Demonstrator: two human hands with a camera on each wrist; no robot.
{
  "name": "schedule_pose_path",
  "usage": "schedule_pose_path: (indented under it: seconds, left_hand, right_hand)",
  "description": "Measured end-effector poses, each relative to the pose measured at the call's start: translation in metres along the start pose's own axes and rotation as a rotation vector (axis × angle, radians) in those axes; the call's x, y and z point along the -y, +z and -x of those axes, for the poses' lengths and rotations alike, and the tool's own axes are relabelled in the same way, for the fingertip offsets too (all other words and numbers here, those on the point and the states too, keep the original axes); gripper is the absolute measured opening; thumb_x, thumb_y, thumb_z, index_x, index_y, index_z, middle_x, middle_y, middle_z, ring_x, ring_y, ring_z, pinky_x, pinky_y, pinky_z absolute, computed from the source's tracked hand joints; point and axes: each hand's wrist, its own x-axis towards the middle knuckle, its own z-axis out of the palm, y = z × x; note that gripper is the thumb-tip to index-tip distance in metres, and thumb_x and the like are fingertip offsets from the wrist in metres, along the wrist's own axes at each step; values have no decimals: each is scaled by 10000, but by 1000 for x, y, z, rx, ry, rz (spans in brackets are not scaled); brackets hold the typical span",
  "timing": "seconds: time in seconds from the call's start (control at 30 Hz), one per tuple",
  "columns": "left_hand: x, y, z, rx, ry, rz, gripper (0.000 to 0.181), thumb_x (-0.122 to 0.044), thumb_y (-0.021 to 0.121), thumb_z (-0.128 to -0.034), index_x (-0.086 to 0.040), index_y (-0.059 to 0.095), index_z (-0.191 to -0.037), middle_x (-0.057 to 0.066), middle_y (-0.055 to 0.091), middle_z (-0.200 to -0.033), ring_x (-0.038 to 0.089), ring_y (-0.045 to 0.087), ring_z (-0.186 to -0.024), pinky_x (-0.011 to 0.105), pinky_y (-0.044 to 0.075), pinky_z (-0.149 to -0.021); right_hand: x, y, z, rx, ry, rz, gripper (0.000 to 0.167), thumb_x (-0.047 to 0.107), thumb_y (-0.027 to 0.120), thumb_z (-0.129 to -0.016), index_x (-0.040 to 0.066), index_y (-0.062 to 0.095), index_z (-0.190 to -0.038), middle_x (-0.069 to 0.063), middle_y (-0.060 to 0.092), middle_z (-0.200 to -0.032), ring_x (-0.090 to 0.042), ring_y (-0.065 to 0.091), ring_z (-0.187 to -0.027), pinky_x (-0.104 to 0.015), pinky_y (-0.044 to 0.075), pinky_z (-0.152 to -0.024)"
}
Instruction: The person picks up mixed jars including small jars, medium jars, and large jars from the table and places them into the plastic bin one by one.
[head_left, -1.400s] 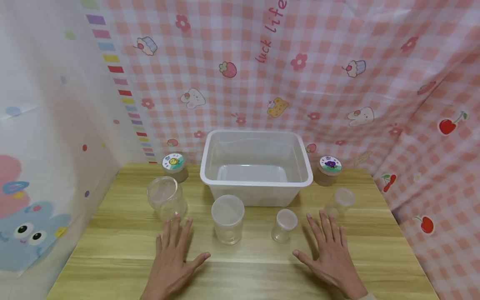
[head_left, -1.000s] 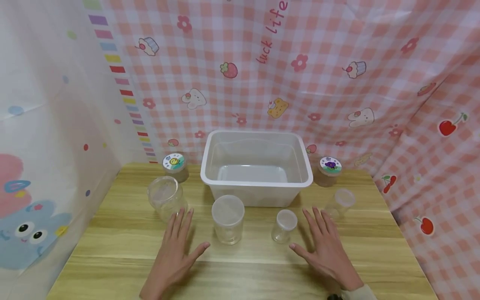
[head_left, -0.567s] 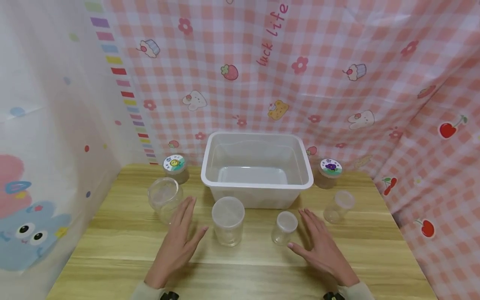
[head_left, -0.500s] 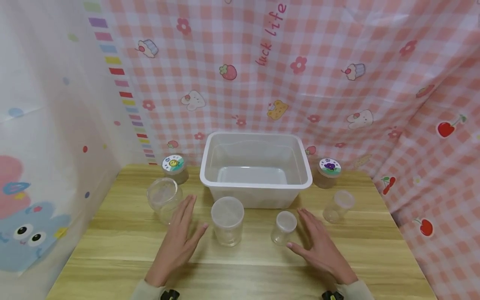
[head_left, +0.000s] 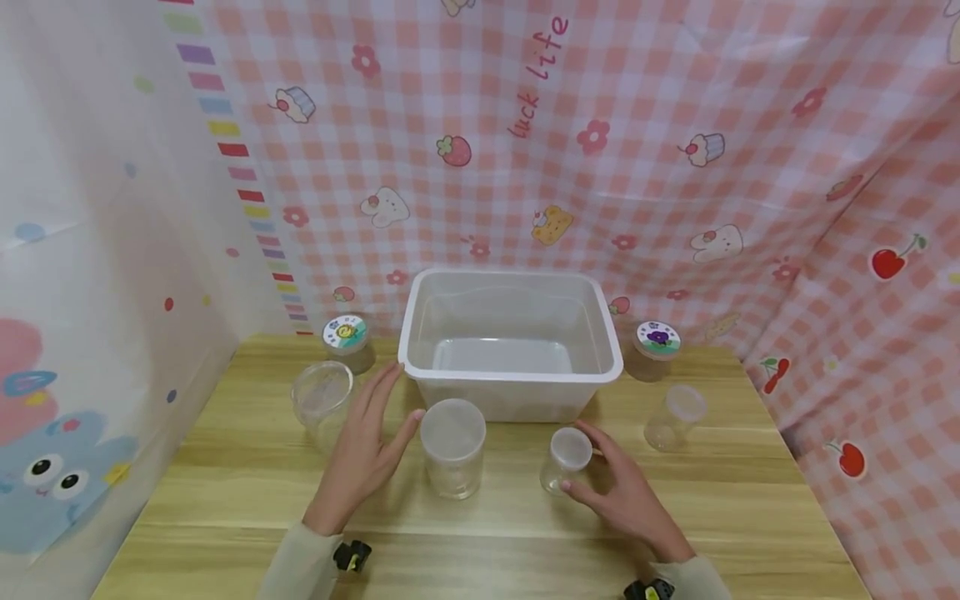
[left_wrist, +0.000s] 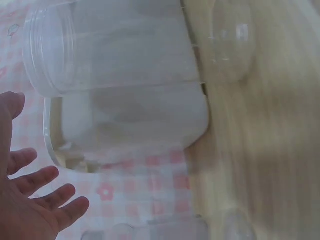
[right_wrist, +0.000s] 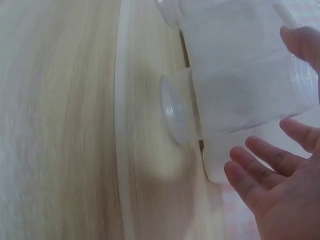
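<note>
Two hands reach over a wooden table (head_left: 487,550): the left hand (head_left: 362,462), fingers extended and grasping nothing, between two bigger jars (head_left: 453,467); the right hand (head_left: 624,492), thumb and fingers parted around the small jar (head_left: 567,458), contact unclear. Transparent and pale-lidded, the small jar stands upright before one white bin (head_left: 510,396). Six jars (head_left: 673,419) altogether, two with picture lids (head_left: 658,338).
</note>
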Motion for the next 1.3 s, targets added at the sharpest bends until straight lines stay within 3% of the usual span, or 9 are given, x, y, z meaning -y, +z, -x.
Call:
schedule_pose_path:
  seconds: [0.2, 0.33, 0.63, 0.77, 1.0, 1.3]
  left_hand:
    - [1, 6, -16, -101, 105, -26, 545, -117, 788, -891, 36, 573, -1368, 267, 550, -1408, 416, 524, -1314, 582, 469, -1093]
    - [0, 6, -23, -137, 139, -33, 472, -75, 806, -864, 46, 622, -1281, 272, 583, -1346, 433, 547, -1269, 559, 472, -1087]
    - [2, 9, -39, -139, 195, 8, 270, -27, 793, -868, 24, 711, -1121, 191, 676, -1194, 395, 590, -1239, 491, 473, -1118]
    - [5, 10, -44, -142, 226, 32, 179, 4, 785, -865, 19, 733, -1036, 172, 694, -1100, 381, 620, -1167, 440, 514, -1071]
    - [7, 11, -45, -136, 230, 40, 143, 24, 778, -866, -11, 745, -1001, 134, 692, -1068, 325, 627, -1103, 341, 521, -1019]
    - [7, 12, -45, -159, 186, 57, 145, 39, 791, -846, -20, 759, -975, 141, 710, -1039, 337, 636, -1098, 373, 529, -1022]
  right_hand:
    - [-2, 3, -2, -15, 4, -76, 720, 266, 854, -854, 210, 498, -1478, -2, 635, -1385, -157, 609, -1234, -371, 592, -992]
    - [-4, 5, -2, -24, 3, -123, 651, 241, 858, -850, 220, 540, -1418, 14, 660, -1329, -98, 621, -1193, -337, 596, -979]
    - [-5, 6, -1, -22, 22, -221, 588, 183, 859, -844, 199, 570, -1356, -5, 665, -1301, -11, 605, -1170, -252, 572, -990]
    - [-6, 7, -1, -21, 15, -234, 587, 176, 862, -840, 199, 573, -1350, -14, 666, -1300, -19, 608, -1174, -247, 566, -998]
    - [-4, 9, 0, -42, 26, -229, 597, 151, 875, -820, 193, 581, -1338, -20, 673, -1282, -12, 613, -1156, -239, 570, -983]
    - [2, 11, -2, -44, 35, -220, 608, 166, 880, -816, 191, 584, -1346, -22, 667, -1305, -13, 609, -1167, -234, 573, -982]
